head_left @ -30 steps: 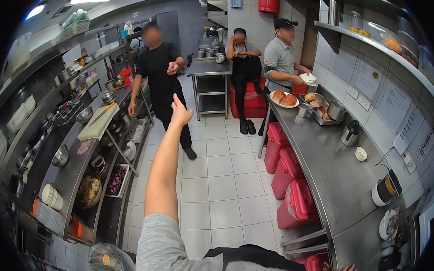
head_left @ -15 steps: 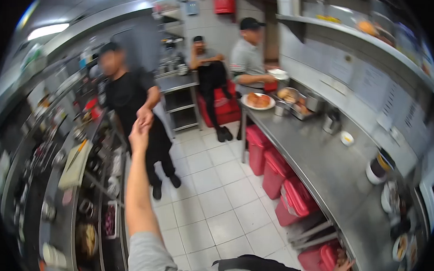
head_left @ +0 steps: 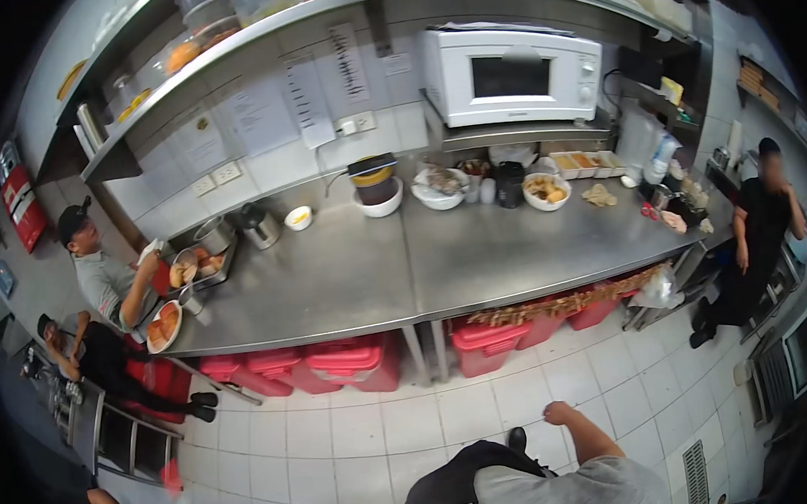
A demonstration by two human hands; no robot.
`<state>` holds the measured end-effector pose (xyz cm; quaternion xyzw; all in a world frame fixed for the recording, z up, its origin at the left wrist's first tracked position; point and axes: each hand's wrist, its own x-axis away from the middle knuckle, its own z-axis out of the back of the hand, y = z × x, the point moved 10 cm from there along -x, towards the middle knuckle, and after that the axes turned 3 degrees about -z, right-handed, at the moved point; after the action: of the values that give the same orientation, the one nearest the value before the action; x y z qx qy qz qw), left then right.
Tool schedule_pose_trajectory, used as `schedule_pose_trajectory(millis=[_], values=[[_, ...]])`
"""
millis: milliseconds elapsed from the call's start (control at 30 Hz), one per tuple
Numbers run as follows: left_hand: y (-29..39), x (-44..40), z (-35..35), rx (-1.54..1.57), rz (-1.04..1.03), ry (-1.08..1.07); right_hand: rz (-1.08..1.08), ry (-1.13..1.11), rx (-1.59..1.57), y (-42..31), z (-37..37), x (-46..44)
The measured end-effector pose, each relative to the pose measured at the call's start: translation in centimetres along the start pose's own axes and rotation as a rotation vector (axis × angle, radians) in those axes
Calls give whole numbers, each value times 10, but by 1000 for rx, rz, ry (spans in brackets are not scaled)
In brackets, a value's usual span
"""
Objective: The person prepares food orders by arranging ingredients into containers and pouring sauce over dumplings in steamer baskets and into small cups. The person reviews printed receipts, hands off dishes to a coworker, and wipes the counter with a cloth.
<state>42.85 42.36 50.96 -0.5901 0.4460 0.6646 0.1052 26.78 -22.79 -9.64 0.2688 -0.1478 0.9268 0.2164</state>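
My right hand (head_left: 560, 414) hangs low over the tiled floor, in front of the steel worktable (head_left: 360, 294) and apart from it. Its fingers look loosely curled into a fist, and nothing shows in them. My left hand is out of view. On the worktable stand a white bowl with food (head_left: 546, 192), a white bowl with a foil-like bundle (head_left: 439, 189), a dark container with a yellow rim (head_left: 373, 181) in another white bowl, and a small white cup (head_left: 298, 219). A metal jug (head_left: 260, 226) stands farther left.
Red lidded bins (head_left: 350, 362) sit under the table. A white microwave (head_left: 513, 76) rests on a wall shelf. At left, a person in grey (head_left: 107, 274) holds something white beside a plate of food (head_left: 164, 326). Another person sits nearby; a person in black (head_left: 763, 227) stands at right.
My view has swung right from the aisle to the worktable. My left hand, earlier touching a co-worker's hand, has left the view. My right hand now shows away from the table edge.
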Motion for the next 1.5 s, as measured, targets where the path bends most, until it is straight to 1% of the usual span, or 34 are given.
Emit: schedule_pose_trajectory(millis=[33, 67, 100, 133, 167, 200, 233, 267, 333, 400, 433, 467, 533, 567, 633, 667, 700, 733, 767, 800, 833, 867, 900, 933, 1000, 1033, 1100, 1200, 1233, 1300, 1333, 1367, 1467, 1500], values=[[-19, 35, -53, -84, -82, -411, 72, 74, -68, -13, 19, 5], [-68, 97, -106, 366, 334, -630, 112, 131, -201, -19, 39, 10], [-17, 145, -168, 566, 421, -763, 126, 189, -341, -21, 55, 7], [62, 174, -212, 612, 235, -997, 138, 234, -441, -32, 87, 18], [108, 214, -244, 695, 272, -1210, 199, 341, -564, -43, 129, 41], [140, 254, -264, 756, 311, -1366, 199, 349, -851, -44, 154, 53], [174, 294, -285, 827, 342, -1524, 245, 389, -925, -48, 186, 73], [205, 325, -302, 869, 358, -1604, 291, 432, -998, -46, 220, 100], [256, 382, -327, 916, 373, -1775, 311, 233, -1524, -28, 253, 138], [320, 419, -345, 980, 200, -1905, 486, 417, -1277, 0, 289, 174], [345, 438, -352, 1050, 148, -1963, 562, 503, -1151, 11, 302, 192], [370, 448, -363, 1147, 130, -1934, 563, 499, -1135, 26, 305, 202], [408, 464, -385, 1254, 231, -1897, 600, 552, -1126, 54, 318, 221], [425, 472, -394, 1276, 266, -1905, 543, 546, -1098, 69, 318, 226], [454, 487, -415, 1316, 332, -1913, 449, 603, -1224, 104, 327, 240], [474, 489, -424, 1369, 291, -1849, 410, 630, -1288, 120, 330, 243], [495, 491, -433, 1416, 250, -1781, 444, 577, -1721, 139, 328, 238], [510, 494, -441, 1459, 210, -1712, 566, 521, -1904, 152, 336, 235], [523, 512, -446, 1481, 198, -1841, 695, 465, -2082, 169, 348, 231], [534, 518, -454, 1473, 154, -1826, 830, 408, -2253, 184, 357, 229], [547, 522, -461, 1470, 112, -1810, 723, 476, -2252, 200, 358, 223], [560, 528, -469, 1467, 72, -1788, 590, 504, -2104, 209, 359, 218], [564, 538, -483, 1482, 197, -1726, 461, 521, -1950, 218, 358, 211], [571, 549, -493, 1499, 150, -1704, 338, 531, -1791, 230, 357, 202], [582, 568, -521, 1537, 51, -1651, 275, 593, -1259, 251, 366, 183], [586, 584, -533, 1541, 192, -1743, 332, 656, -1191, 261, 380, 179], [596, 618, -558, 1531, 258, -1849, 413, 787, -1040, 286, 412, 180], [622, 670, -597, 1526, 394, -1931, 386, 931, -640, 337, 437, 173], [649, 671, -608, 1599, 299, -1921, 442, 871, -727, 356, 448, 169], [698, 672, -617, 1703, 117, -1913, 255, 636, -839, 409, 451, 153], [719, 677, -621, 1712, 106, -1913, 168, 506, -900, 429, 442, 147], [742, 683, -626, 1715, 100, -1914, 153, 650, -759, 450, 452, 151], [794, 700, -667, 1710, 49, -1880, 149, 956, -943, 519, 477, 183], [806, 710, -681, 1703, 24, -1866, 115, 990, -1143, 551, 475, 190]])
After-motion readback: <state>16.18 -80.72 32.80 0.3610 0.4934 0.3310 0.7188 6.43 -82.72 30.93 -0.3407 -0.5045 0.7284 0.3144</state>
